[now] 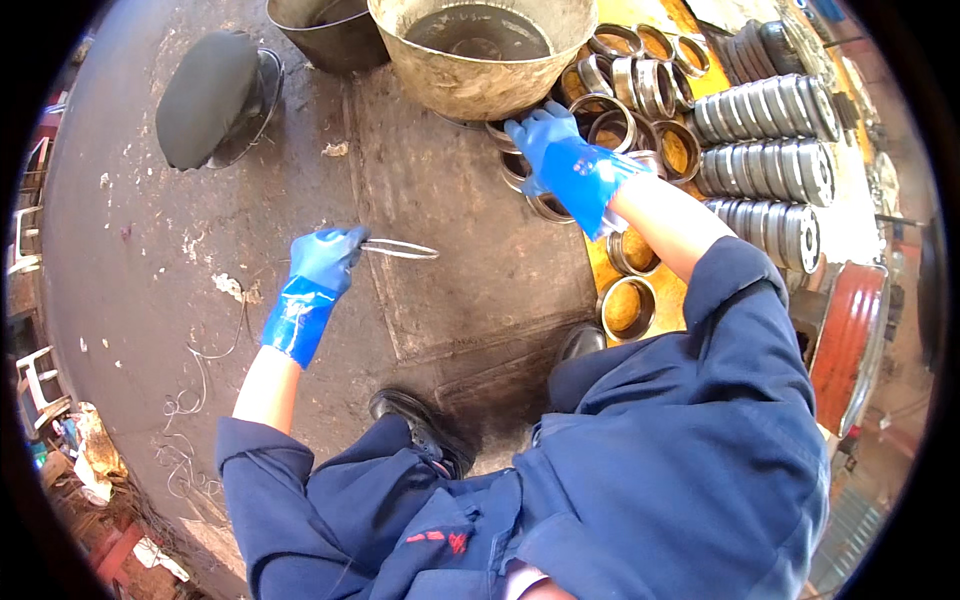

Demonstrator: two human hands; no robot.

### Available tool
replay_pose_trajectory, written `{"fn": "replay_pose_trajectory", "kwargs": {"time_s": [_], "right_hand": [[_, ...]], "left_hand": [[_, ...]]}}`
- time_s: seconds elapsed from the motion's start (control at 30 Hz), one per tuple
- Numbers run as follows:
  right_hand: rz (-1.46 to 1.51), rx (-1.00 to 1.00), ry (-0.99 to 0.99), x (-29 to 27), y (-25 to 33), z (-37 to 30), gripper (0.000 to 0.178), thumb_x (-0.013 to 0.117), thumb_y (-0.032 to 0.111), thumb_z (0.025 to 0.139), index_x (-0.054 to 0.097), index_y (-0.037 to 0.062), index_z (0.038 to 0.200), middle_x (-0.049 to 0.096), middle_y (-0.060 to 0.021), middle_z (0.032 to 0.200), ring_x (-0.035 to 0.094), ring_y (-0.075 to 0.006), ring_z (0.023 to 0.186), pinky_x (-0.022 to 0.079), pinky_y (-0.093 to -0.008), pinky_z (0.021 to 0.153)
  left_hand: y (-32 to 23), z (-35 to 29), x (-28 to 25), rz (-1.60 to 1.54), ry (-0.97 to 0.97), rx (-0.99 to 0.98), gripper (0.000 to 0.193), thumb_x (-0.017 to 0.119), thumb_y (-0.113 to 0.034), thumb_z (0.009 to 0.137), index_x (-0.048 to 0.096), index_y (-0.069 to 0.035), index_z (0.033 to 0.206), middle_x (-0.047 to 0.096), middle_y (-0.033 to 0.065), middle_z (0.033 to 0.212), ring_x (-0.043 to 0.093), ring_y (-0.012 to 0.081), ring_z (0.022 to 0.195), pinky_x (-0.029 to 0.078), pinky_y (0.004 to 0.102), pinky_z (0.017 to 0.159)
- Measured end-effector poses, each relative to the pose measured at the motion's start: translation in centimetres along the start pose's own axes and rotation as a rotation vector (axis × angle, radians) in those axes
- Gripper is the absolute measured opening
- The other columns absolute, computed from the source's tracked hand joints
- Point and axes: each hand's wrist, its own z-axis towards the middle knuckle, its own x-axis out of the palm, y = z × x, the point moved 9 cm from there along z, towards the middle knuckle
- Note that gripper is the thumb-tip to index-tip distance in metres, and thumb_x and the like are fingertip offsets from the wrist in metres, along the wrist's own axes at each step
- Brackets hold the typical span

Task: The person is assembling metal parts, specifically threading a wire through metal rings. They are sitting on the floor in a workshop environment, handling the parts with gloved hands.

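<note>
My left hand, in a blue rubber glove, is closed on a loop of thin pale wire whose end sticks out to the right. It is held above the dark floor. My right hand, gloved the same way, reaches forward over the metal rings beside a large bucket. Its fingers look spread, with the thumb apart; the fingertips lie against the bucket's foot and the nearest rings. I see no ring lifted in it. Some rings under the palm are hidden.
Stacked ribbed metal parts lie in rows on the right, with more rings on a yellow board. A second bucket and a dark cloth-covered container stand far left. Tangled wire lies on the left floor; a red drum stands right.
</note>
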Motion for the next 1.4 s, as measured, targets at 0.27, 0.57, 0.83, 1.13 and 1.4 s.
{"fn": "replay_pose_trajectory", "kwargs": {"time_s": [0.27,0.57,0.83,1.13,1.4], "right_hand": [[-0.115,-0.117,0.063,5.8,3.9,0.1,0.023,0.061,0.022,0.089,0.077,0.0198,0.105,0.076,-0.0032,0.102,0.068,-0.0227,0.105,0.030,-0.0468,0.112],[0.084,-0.052,0.239,1.6,4.5,0.1,0.042,0.072,0.033,0.076,0.072,0.0067,0.109,0.070,-0.0188,0.109,0.067,-0.0370,0.103,0.054,-0.0429,0.087],[0.950,-0.040,0.348,-1.0,8.7,1.9,0.068,0.073,0.050,0.077,0.063,0.0026,0.125,0.067,-0.0200,0.120,0.065,-0.0323,0.108,0.050,-0.0404,0.092],[1.141,-0.091,0.177,-5.6,11.8,1.7,0.061,0.066,0.039,0.085,0.060,-0.0052,0.126,0.067,-0.0217,0.118,0.067,-0.0271,0.102,0.049,-0.0376,0.096],[1.818,0.102,0.682,4.9,13.1,-0.4,0.038,0.074,0.038,0.088,0.068,0.0085,0.111,0.072,-0.0055,0.098,0.069,-0.0187,0.086,0.054,-0.0341,0.076]], "left_hand": [[1.5,0.4,6.5,-0.021,0.414,-0.195,0.019,0.059,-0.024,0.091,0.068,-0.016,0.106,0.071,0.0128,0.094,0.068,0.0364,0.086,0.054,0.0454,0.074],[3.7,-1.9,9.4,-0.367,0.432,-0.228,0.024,0.060,-0.027,0.092,0.067,-0.008,0.103,0.070,0.0181,0.092,0.068,0.0324,0.082,0.052,0.0416,0.071],[1.2,-1.6,7.9,-0.624,0.537,-0.236,0.027,0.063,-0.024,0.090,0.067,0.000,0.103,0.070,0.0110,0.084,0.065,0.0224,0.073,0.051,0.0351,0.068],[0.9,2.0,17.9,-1.797,0.478,-0.433,0.032,0.067,-0.018,0.093,0.064,-0.004,0.122,0.068,0.0022,0.109,0.061,0.0148,0.094,0.051,0.0306,0.090],[-0.6,2.2,17.1,-2.060,0.322,-0.780,0.025,0.060,-0.008,0.097,0.063,-0.001,0.121,0.069,0.0064,0.107,0.065,0.0149,0.093,0.056,0.0317,0.086]]}}
